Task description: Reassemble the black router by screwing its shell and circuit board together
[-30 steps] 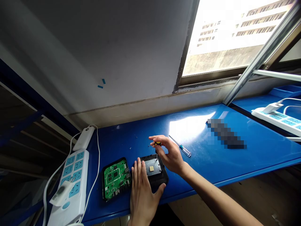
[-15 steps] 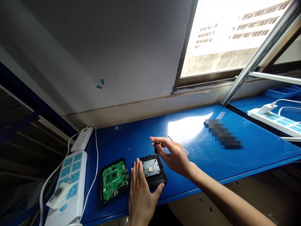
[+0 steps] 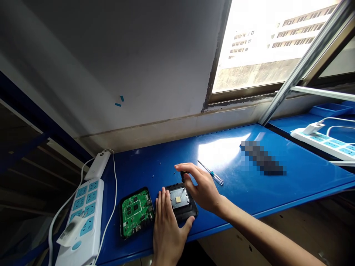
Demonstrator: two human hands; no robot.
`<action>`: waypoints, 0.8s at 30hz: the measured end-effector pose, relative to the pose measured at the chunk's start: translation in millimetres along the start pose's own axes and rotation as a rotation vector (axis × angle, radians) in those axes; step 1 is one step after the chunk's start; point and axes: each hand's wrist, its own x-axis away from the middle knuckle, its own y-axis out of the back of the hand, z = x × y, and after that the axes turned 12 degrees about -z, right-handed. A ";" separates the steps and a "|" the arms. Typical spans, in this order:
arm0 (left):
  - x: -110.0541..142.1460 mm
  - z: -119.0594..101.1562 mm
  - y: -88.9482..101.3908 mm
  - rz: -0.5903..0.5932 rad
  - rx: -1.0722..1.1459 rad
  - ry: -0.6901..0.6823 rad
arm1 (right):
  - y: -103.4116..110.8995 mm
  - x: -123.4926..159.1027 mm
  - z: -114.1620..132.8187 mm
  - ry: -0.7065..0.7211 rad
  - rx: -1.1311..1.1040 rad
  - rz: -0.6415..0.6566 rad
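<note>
My left hand lies with straight fingers along the left side of a black plastic casing half, its thumb spread toward the near right corner. Inside the casing is a silver metal plate with a small beige pad. My right hand grips a small dark-handled screwdriver, holding it upright with the tip at the plate's far right corner. To the left sits the other casing half, with a green circuit board in it.
A screwdriver with a clear blue handle lies beyond my right hand. Tiny screws are scattered on the blue table. White power strips with cables stand at the left and far right. A blurred dark object lies to the right.
My right hand has shifted slightly left and turned around the screwdriver, uncovering the blue-handled one behind it. The left hand and the casing stay in place.
</note>
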 end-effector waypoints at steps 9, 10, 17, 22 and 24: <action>1.1 0.2 0.2 0.021 -0.021 0.008 | -0.7 -3.1 3.9 -0.085 0.038 -0.103; 0.9 0.2 0.6 0.025 -0.026 0.004 | -0.3 -3.5 3.4 -0.076 0.044 -0.105; 0.0 0.6 0.7 0.007 -0.002 0.005 | 4.9 0.2 6.3 -0.067 0.013 -0.063; 0.9 1.1 0.6 0.002 0.008 0.003 | 2.2 4.4 4.4 -0.097 -0.009 -0.080; 1.2 1.0 1.0 0.004 0.004 0.011 | -0.1 4.6 2.0 -0.089 0.014 -0.116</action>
